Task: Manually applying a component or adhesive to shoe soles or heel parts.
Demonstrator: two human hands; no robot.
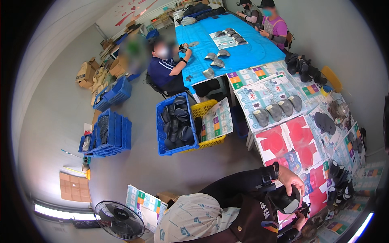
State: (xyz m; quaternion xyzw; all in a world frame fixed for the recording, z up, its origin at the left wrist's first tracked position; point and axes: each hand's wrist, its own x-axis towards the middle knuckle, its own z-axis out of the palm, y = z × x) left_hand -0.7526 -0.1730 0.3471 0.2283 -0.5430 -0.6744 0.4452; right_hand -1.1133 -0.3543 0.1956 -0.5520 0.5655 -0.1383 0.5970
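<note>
My left hand (289, 178), below a black sleeve and a wristband, has its fingers and thumb closed on the rim of a dark curved shell (285, 200). The shell's hollow, cup-like form shows at the lower right. Close under it my right hand (300, 222) is closed around a small black piece (304, 209), whose kind I cannot make out. Both hands are over the near end of the worktable, above red printed sheets (304, 156). Several similar grey shells (273, 111) lie in a row on a printed board (265, 95) beyond.
A blue crate (162, 150) of dark shells and a yellow crate (204, 142) stand on the floor. A person (166, 71) works at the blue-covered table (255, 44); two others (274, 26) are at its far right. A fan (119, 218) and stacked blue crates (121, 133) are at left.
</note>
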